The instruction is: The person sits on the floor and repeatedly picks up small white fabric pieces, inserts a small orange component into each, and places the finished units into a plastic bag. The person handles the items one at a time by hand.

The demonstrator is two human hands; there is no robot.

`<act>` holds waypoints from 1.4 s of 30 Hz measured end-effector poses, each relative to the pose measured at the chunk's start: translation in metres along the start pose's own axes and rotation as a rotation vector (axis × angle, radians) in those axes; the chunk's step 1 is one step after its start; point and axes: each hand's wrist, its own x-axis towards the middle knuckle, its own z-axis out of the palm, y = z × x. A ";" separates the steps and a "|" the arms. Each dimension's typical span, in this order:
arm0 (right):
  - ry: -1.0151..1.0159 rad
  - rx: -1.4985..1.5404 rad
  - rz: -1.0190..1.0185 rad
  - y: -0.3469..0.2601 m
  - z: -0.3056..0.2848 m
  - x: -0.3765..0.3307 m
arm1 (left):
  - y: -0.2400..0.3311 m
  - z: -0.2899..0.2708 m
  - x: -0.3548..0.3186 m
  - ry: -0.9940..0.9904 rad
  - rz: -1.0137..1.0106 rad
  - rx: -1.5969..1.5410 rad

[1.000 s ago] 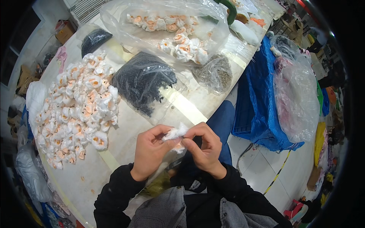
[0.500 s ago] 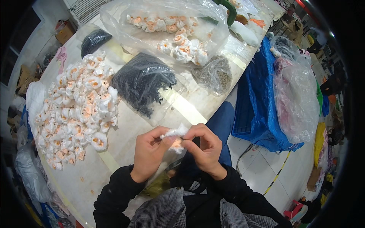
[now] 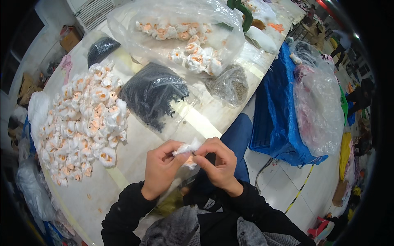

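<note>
Pinching a small white fabric flower [image 3: 188, 151] between them, the left hand [image 3: 161, 169] and right hand [image 3: 218, 164] grip its soft, featherlight petals, which likely crush easily.

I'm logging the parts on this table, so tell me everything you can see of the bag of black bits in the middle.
The black bag is a clear, crinkled plastic sack stuffed with small dark pieces, too fine to identify. It lies flat on the pale table, slumped and glossy, its mouth apparently toward the near edge. The flower pile lies just to its left, a grey bag to its right. Neither hand touches it.
</note>
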 end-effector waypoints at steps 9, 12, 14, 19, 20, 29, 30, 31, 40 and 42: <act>-0.009 -0.188 -0.177 -0.006 -0.004 0.015 | -0.010 -0.002 0.002 0.032 0.198 0.261; -0.086 -0.101 0.007 0.004 -0.006 0.005 | -0.010 -0.004 0.006 0.017 0.256 0.411; -0.119 -0.142 -0.016 0.008 -0.010 0.002 | -0.014 -0.004 0.008 0.016 0.241 0.388; -0.091 -0.242 -0.108 0.017 -0.005 -0.007 | -0.008 0.004 0.004 0.051 0.443 0.640; -0.077 -0.268 -0.115 0.018 -0.005 -0.008 | -0.012 0.006 0.006 0.069 0.468 0.658; -0.043 -0.471 -0.214 0.020 0.000 -0.009 | -0.004 0.012 0.000 0.014 0.539 0.706; -0.037 -0.492 -0.237 0.019 -0.002 -0.009 | -0.004 0.012 -0.001 0.001 0.533 0.689; -0.018 -0.486 -0.278 0.019 -0.003 -0.009 | -0.004 0.012 -0.001 -0.010 0.526 0.673; 0.033 -0.396 -0.303 0.047 0.011 -0.030 | -0.009 0.007 -0.002 -0.109 0.355 0.517; 0.073 -0.354 -0.278 0.051 0.018 -0.033 | -0.014 0.002 0.001 -0.115 0.362 0.510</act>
